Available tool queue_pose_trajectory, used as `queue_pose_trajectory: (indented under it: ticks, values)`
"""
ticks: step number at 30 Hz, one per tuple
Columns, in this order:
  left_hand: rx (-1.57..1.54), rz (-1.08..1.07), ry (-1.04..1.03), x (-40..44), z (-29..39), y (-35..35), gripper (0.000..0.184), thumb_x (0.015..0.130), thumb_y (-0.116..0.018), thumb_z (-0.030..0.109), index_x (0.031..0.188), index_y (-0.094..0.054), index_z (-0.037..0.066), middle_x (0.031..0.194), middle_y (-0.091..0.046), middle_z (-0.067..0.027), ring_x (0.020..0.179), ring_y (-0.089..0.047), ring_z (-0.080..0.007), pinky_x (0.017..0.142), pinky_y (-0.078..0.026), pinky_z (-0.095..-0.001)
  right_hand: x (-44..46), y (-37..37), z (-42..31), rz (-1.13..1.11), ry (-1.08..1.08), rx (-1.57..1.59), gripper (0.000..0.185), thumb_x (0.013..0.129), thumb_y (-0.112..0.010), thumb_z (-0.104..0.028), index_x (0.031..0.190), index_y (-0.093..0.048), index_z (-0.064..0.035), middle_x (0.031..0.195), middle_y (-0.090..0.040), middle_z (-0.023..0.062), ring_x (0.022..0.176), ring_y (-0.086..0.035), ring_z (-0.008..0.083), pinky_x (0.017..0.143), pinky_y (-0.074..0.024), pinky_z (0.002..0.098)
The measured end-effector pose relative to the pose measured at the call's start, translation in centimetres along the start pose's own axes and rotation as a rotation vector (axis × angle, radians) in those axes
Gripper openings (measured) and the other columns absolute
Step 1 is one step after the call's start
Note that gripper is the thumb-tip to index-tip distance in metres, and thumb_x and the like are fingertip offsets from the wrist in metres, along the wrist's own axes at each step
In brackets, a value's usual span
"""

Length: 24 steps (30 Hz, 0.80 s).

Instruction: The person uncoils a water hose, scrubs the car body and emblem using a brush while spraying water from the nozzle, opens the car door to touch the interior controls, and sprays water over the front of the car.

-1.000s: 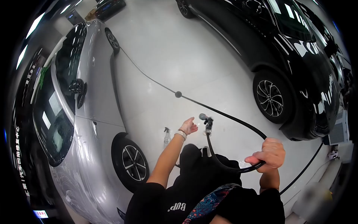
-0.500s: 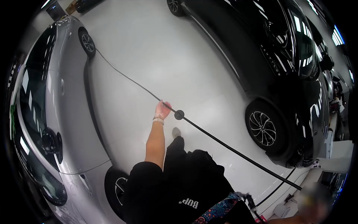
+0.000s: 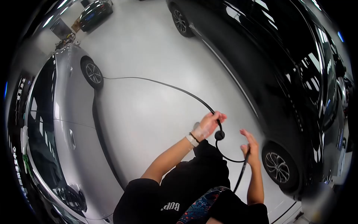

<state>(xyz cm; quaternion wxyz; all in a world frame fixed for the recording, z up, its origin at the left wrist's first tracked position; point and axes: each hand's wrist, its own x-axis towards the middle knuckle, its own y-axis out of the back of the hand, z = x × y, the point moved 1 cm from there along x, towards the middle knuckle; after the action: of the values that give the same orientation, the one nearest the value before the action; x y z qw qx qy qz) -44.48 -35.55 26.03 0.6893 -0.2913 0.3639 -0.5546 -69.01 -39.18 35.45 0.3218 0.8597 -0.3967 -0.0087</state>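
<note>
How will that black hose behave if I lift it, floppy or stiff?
Probably flexible, since the black hose bends in a loop between the left hand and right hand. Perhaps a bit springy, as its curves look smooth. The black ball on it might swing, being a wider lump.

Has a left car (image 3: 80, 149) along one side, a right car (image 3: 231, 48) along the other, floor (image 3: 141, 112) between them, and a far car (image 3: 95, 15) ahead on the left, beyond the left car. Has a hose (image 3: 171, 86) leading from beside the left car's far wheel (image 3: 93, 74) across to the left hand (image 3: 209, 125), with a round piece (image 3: 219, 135) on it just past there, then curving to the right hand (image 3: 253, 148).
</note>
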Motion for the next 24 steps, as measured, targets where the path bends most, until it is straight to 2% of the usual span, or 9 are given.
queue_pose_trajectory:
  ticks: [4, 8, 10, 11, 12, 13, 18, 20, 24]
  values:
    - [0.435, -0.033, 0.081, 5.8, 8.1, -2.5, 0.037, 0.102, -0.054, 0.025, 0.127, -0.058, -0.003, 0.116, -0.061, -0.0065, 0.113, -0.054, -0.0169, 0.105, -0.038, -0.0349, 14.0, -7.6, 1.4, -0.020, 0.030, 0.061, 0.058, 0.085, -0.072, -0.018, 0.136, -0.052, -0.0018, 0.119, -0.064, 0.0195, 0.110, -0.062, 0.0354, 0.094, -0.0481, 0.0390]
    - [0.560, -0.066, 0.135, 10.8, 17.2, -1.0, 0.038, 0.100, -0.056, 0.023, 0.127, -0.058, -0.004, 0.119, -0.063, -0.0079, 0.119, -0.053, -0.0172, 0.106, -0.037, -0.0360, 24.8, -11.4, 5.2, -0.176, -0.155, 0.215, 0.043, 0.090, -0.068, -0.016, 0.127, -0.056, 0.0024, 0.100, -0.067, 0.0110, 0.089, -0.064, 0.0199, 0.079, -0.0498, 0.0310]
    - [0.396, 0.074, -0.019, 13.6, 21.5, 1.6, 0.033, 0.099, -0.057, 0.021, 0.121, -0.061, -0.003, 0.117, -0.064, -0.0104, 0.117, -0.056, -0.0218, 0.106, -0.039, -0.0381, 30.3, -11.9, 4.3, -0.170, -0.254, 0.326, 0.017, 0.095, -0.064, -0.015, 0.091, -0.061, 0.0006, 0.068, -0.054, -0.0021, 0.066, -0.046, 0.0063, 0.059, -0.0417, 0.0253]
    - [-0.174, 0.099, 0.051, 14.7, 24.5, 3.9, 0.024, 0.099, -0.053, 0.015, 0.115, -0.063, 0.000, 0.115, -0.064, -0.0115, 0.110, -0.060, -0.0271, 0.103, -0.043, -0.0410, 32.6, -12.4, 3.8, -0.138, -0.232, 0.357, 0.022, 0.095, -0.063, -0.013, 0.078, -0.053, -0.0025, 0.064, -0.047, -0.0045, 0.062, -0.041, 0.0055, 0.054, -0.0359, 0.0249]
    - [-0.380, 0.054, -0.158, 16.0, 28.1, 7.2, 0.019, 0.097, -0.053, 0.014, 0.106, -0.060, -0.001, 0.107, -0.065, -0.0129, 0.101, -0.061, -0.0287, 0.099, -0.046, -0.0429, 35.0, -13.1, 4.5, -0.184, -0.250, 0.345, 0.021, 0.095, -0.063, -0.013, 0.079, -0.054, -0.0026, 0.064, -0.046, -0.0050, 0.061, -0.040, 0.0049, 0.054, -0.0344, 0.0243]
    - [-0.730, 0.501, -0.135, 17.1, 32.1, 10.4, 0.020, 0.090, -0.061, 0.015, 0.095, -0.053, -0.003, 0.086, -0.061, -0.0113, 0.081, -0.060, -0.0241, 0.090, -0.049, -0.0402, 37.2, -14.0, 5.1, -0.218, -0.266, 0.336, 0.019, 0.095, -0.063, -0.012, 0.080, -0.055, -0.0027, 0.063, -0.044, -0.0055, 0.061, -0.038, 0.0044, 0.053, -0.0329, 0.0238]
    - [-0.909, 0.918, -0.406, 19.9, 46.2, 38.2, 0.028, 0.088, -0.060, 0.022, 0.095, -0.046, -0.001, 0.079, -0.052, -0.0085, 0.065, -0.052, -0.0180, 0.058, -0.047, -0.0290, 49.8, -16.8, 7.2, -0.275, -0.086, 0.142, 0.012, 0.084, -0.070, -0.008, 0.083, -0.061, 0.0001, 0.068, -0.055, 0.0133, 0.058, -0.052, 0.0226, 0.056, -0.0421, 0.0345]
    - [-0.879, 0.964, -0.490, 19.6, 51.1, 47.6, 0.023, 0.090, -0.056, 0.021, 0.095, -0.047, 0.000, 0.076, -0.051, -0.0059, 0.062, -0.050, -0.0155, 0.053, -0.044, -0.0262, 54.8, -16.7, 9.1, -0.214, -0.164, 0.072, 0.013, 0.079, -0.071, -0.007, 0.080, -0.060, -0.0002, 0.065, -0.051, 0.0122, 0.057, -0.050, 0.0209, 0.053, -0.0397, 0.0338]
    - [-0.531, 0.981, -0.553, 27.3, 60.3, 53.1, 0.015, 0.098, -0.047, 0.016, 0.100, -0.051, 0.001, 0.069, -0.042, 0.0013, 0.053, -0.039, -0.0084, 0.045, -0.034, -0.0206, 68.0, -15.5, 6.8, -0.354, 0.097, -0.142, 0.022, 0.071, -0.078, -0.005, 0.088, -0.064, -0.0020, 0.079, -0.061, 0.0124, 0.070, -0.060, 0.0286, 0.062, -0.0475, 0.0360]
